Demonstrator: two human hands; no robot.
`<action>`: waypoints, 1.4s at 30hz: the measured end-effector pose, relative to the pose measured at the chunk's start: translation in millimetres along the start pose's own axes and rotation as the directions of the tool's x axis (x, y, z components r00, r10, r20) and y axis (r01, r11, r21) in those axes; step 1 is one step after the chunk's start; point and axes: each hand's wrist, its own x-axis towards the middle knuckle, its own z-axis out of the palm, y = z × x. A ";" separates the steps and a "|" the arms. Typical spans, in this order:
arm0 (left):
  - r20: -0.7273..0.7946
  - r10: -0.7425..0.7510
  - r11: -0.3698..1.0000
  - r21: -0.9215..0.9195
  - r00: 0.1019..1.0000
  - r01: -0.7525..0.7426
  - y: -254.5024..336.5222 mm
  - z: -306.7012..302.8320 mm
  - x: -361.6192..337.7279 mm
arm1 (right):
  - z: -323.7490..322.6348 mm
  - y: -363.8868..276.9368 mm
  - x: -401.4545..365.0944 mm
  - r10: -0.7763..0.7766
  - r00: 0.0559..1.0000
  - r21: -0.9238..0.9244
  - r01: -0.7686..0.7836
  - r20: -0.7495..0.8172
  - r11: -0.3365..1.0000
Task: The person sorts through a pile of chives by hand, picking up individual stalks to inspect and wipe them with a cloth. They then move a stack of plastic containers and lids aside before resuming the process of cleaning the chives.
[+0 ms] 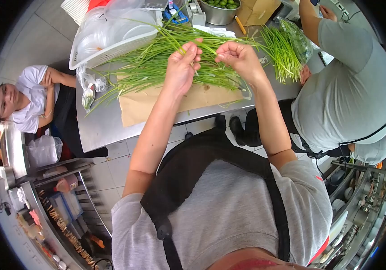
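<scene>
Long green stalks [143, 69] lie in a loose pile across brown paper [141, 105] on a metal table. Above the pile, my left hand [184, 65] has its fingers curled round some thin green stalks. To its right, my right hand [240, 58] pinches a thin green stalk between thumb and fingers. The two hands are a short distance apart. A second bunch of green stalks [283, 54] lies to the right, beside a clear plastic bag [298, 38].
A white basket [112, 55] of plastic lids stands at the table's back left. Behind the pile are a metal bowl [220, 17] of green fruit and a cardboard box [258, 11]. One person [345, 85] stands right, another [33, 96] left.
</scene>
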 end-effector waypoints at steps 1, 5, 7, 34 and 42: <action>0.001 -0.001 1.000 0.001 1.000 0.001 -1.3 -1.1 1.7 | 0.8 -0.1 -1.5 0.036 0.999 0.007 -0.037 0.016 0.999; 0.023 0.063 0.996 0.069 0.998 -0.065 -4.2 -4.2 3.5 | 10.0 4.3 -4.9 0.067 0.997 0.091 -0.070 0.036 0.993; 0.000 0.072 0.991 0.109 0.997 -0.072 -3.4 -2.6 2.7 | 16.5 2.8 -5.9 0.047 0.999 0.087 -0.048 0.017 0.995; -0.265 0.116 0.954 -0.238 0.957 -0.182 5.3 -46.3 -7.1 | -16.5 42.9 52.8 -0.256 0.965 -0.751 0.124 -0.061 0.648; -0.179 0.012 0.975 -0.214 0.984 -0.051 0.7 -37.4 -15.0 | -26.9 54.0 98.1 -0.074 0.995 -0.894 0.088 0.062 0.439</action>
